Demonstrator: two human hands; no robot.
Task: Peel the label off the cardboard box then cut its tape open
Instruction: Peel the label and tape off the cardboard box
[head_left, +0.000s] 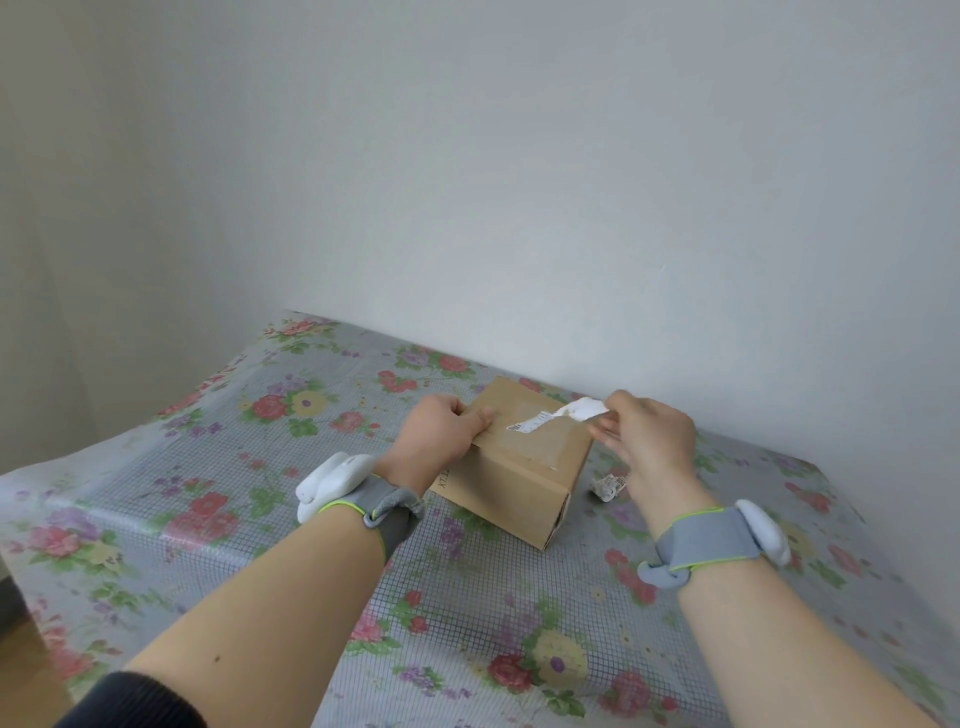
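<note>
Showing black printed letters on the near side of the cardboard box (519, 478), something like "XT LX" upside down and partly hidden behind the left wrist; showing barcode-like print on the torn white label (543, 422), too small to read. Sitting well in from the near edge of the floral-clothed table (249, 467), closer to the far edge by the wall, one box corner turned toward the near edge. Gripping the box's top left edge with the left hand (441, 431), fingers curled over the side, thumb lying flat on top. Pinching the lifted free end of the label between thumb and forefinger of the right hand (649, 436), just past the box's top right edge, other fingers hanging loose below; leaving the label's other end stuck on the top face, above a strip of clear tape (550, 453). Wearing grey wrist bands (382, 501) with white pods on both forearms. Lying on the cloth just right of the box, under the right hand: a crumpled paper scrap (608, 486). Leaving broad open cloth toward the near and left edges.
</note>
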